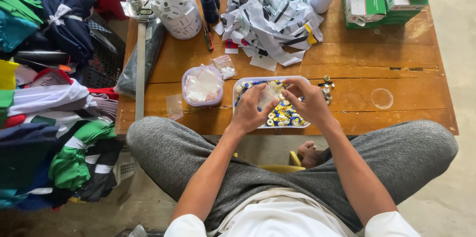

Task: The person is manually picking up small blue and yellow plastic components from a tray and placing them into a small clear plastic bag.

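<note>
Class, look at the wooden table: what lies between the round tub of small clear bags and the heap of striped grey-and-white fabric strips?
In the head view, between the round lilac plastic tub and the striped fabric heap lies one small clear bag of white bits on bare wood.

Worn wooden table (396, 58), clear plastic tray (238, 85) (glossy buttons (285, 113))

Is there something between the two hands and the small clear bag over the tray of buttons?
Nothing visible. The left hand and the right hand both already touch the small clear bag, held over the white tray of blue and yellow buttons.
</note>
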